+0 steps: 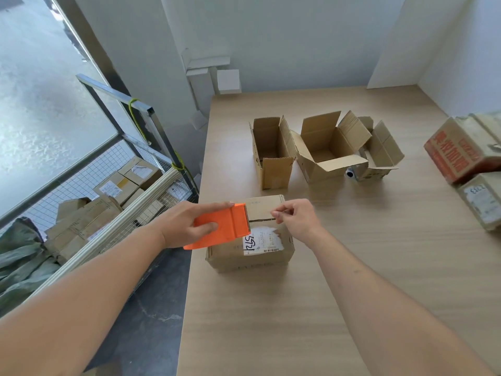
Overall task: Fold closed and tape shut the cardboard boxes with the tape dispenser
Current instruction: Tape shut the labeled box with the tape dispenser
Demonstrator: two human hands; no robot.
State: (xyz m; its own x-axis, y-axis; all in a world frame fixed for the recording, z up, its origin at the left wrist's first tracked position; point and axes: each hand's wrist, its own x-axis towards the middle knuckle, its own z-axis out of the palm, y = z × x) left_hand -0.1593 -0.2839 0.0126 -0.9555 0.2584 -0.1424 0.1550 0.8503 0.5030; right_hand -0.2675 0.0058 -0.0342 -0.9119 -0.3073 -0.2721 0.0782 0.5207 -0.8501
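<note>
Both forearms reach in over pale wood-grain bench (352,267). Orange plastic tape dispenser (221,226) is gripped by L hand (187,225), fingers wrapped round body, blade end held at L edge of closed brown cardboard box w/ white label (250,237). R hand (296,219): thumb & forefinger pinched together over box top seam, prob. on clear tape end, tape itself not discernible. Three open-flapped brown cardboard boxes (320,150) are set further back, apart from closed one.
</note>
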